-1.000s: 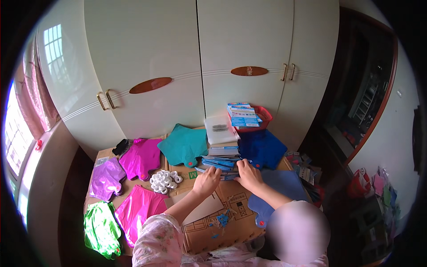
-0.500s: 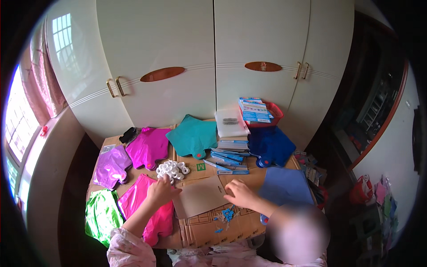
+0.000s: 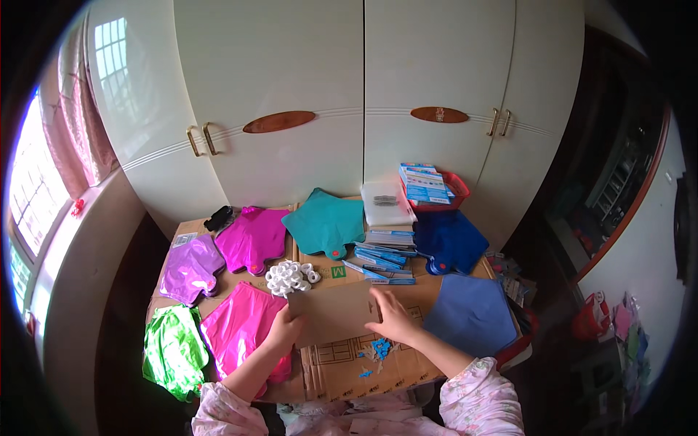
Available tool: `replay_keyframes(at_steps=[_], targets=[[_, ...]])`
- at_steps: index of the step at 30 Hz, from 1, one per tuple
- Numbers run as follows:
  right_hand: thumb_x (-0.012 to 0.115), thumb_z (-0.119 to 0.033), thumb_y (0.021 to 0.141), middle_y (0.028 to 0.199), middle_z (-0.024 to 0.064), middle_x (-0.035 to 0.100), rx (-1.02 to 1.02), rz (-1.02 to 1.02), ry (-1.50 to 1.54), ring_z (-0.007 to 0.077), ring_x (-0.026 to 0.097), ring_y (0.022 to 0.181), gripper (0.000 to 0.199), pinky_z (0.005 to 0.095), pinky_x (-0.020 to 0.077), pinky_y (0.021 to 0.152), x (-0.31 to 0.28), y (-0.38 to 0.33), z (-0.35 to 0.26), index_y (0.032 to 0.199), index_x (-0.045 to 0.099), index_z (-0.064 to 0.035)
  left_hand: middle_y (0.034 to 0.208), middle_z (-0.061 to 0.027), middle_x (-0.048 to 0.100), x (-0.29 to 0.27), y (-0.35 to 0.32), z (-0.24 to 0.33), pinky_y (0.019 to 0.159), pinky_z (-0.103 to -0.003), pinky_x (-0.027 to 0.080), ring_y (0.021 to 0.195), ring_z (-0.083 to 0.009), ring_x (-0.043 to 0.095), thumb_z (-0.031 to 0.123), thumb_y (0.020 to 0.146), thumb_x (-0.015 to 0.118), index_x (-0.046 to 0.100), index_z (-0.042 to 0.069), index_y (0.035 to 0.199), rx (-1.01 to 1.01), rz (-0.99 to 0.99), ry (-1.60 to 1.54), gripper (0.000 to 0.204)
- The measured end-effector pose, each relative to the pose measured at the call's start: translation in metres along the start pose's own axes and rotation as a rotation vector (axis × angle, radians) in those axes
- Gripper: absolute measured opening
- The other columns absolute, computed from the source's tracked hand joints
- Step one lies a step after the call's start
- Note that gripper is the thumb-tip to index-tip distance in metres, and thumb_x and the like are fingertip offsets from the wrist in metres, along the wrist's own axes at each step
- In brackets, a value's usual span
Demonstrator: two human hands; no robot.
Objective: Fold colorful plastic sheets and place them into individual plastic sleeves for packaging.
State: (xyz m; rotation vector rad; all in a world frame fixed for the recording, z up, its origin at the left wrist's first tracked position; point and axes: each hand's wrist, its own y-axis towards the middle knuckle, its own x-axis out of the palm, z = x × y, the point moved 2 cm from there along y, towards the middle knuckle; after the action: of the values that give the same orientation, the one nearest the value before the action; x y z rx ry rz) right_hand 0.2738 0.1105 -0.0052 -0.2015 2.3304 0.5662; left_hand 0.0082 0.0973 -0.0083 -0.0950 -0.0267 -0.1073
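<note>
A flat, stiff grey-brown sheet (image 3: 333, 314), perhaps card, is held tilted up over the middle of the table. My left hand (image 3: 285, 328) is closed on its left edge, with the thumb on the near face. My right hand (image 3: 395, 320) grips its right edge, fingers behind and thumb in front. Just beyond my left hand lies a heap of white rings (image 3: 289, 277). Small blue bits (image 3: 380, 349) are scattered on the cardboard nearer me. Left of my left hand is a shiny pink foil piece (image 3: 243, 320), like a flat balloon.
Flat stars in purple (image 3: 190, 270), magenta (image 3: 252, 241), teal (image 3: 323, 225) and dark blue (image 3: 451, 243) ring the table, with green foil (image 3: 174, 349) and slate-blue pieces (image 3: 472, 316) nearer. Blue-edged packets (image 3: 382, 258), clear sleeves (image 3: 387, 206) and a red basket (image 3: 458, 190) stand behind.
The sheet lay flat under my hands before; now it is raised and tilted. My left hand has moved right and nearer me onto its edge, and my right hand has closed on the other edge.
</note>
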Motion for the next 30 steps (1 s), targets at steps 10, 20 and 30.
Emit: replay_keyframes(at_steps=[10, 20, 30], targets=[[0.057, -0.007, 0.09, 0.116, 0.0057, 0.06, 0.262, -0.229, 1.031, 0.0113, 0.055, 0.105, 0.03, 0.0287, 0.0424, 0.092, 0.004, 0.008, 0.005, 0.118, 0.053, -0.0011, 0.095, -0.0011, 0.063, 0.007, -0.018, -0.002, 0.082, -0.024, 0.046, 0.091, -0.0087, 0.057, 0.0, 0.09, 0.049, 0.061, 0.0, 0.105, 0.109, -0.062, -0.129, 0.02], [0.058, -0.017, 0.089, 0.104, 0.0134, 0.065, -0.116, -0.4, 0.451, 0.023, 0.063, 0.094, 0.038, 0.0342, 0.0486, 0.078, -0.025, -0.02, -0.042, 0.124, 0.05, -0.0069, 0.094, -0.0007, 0.057, 0.012, -0.031, 0.019, 0.075, -0.025, 0.045, 0.086, -0.0091, 0.052, -0.002, 0.086, 0.038, 0.056, -0.003, 0.104, 0.201, 0.04, -0.235, 0.025], [0.059, -0.047, 0.085, 0.121, 0.0168, 0.053, -0.042, -0.636, 0.656, 0.0313, 0.048, 0.115, 0.068, 0.0391, 0.0369, 0.095, 0.0, -0.082, -0.089, 0.134, 0.039, -0.0025, 0.077, -0.0151, 0.054, 0.046, -0.067, 0.07, 0.066, -0.041, 0.043, 0.073, -0.0333, 0.055, 0.008, 0.073, 0.056, 0.055, 0.002, 0.099, 0.783, 0.364, 0.838, 0.028]])
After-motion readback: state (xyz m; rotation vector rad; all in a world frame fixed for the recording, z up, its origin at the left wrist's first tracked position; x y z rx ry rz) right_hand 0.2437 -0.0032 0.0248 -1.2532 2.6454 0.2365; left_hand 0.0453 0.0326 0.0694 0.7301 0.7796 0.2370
